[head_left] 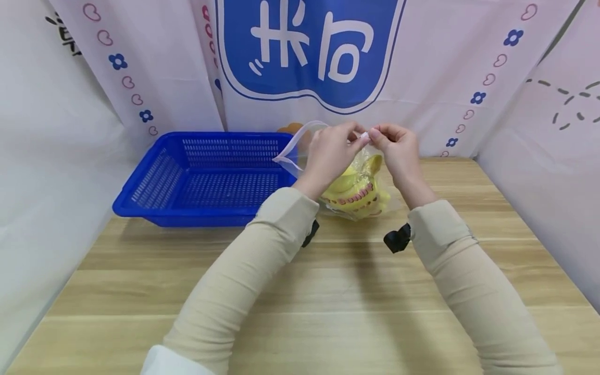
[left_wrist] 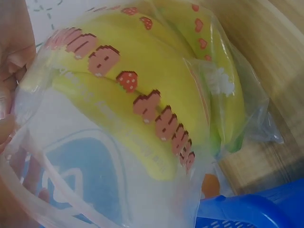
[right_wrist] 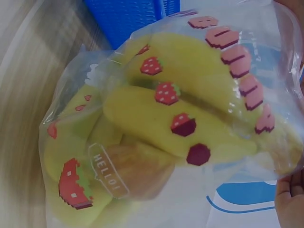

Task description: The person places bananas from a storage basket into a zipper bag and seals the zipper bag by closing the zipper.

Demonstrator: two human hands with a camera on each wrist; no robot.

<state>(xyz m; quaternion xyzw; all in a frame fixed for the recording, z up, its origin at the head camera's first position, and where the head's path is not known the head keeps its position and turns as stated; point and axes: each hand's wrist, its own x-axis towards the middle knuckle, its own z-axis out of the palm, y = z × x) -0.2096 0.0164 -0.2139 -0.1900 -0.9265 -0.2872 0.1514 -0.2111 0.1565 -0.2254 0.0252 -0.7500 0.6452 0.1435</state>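
A clear plastic zip bag with printed strawberries and pink lettering hangs over the table, its mouth gaping on the left. Yellow bananas fill it, and the right wrist view also shows a brownish rounded thing among them. With thumb and fingers, my left hand pinches the bag's top edge at a small white piece. Right beside it, my right hand pinches the same edge, the fingertips of both hands nearly meeting.
A blue plastic basket with slotted walls stands on the wooden table, left of the bag and partly behind my left forearm. Behind the table hangs a printed cloth. White sheets border both sides.
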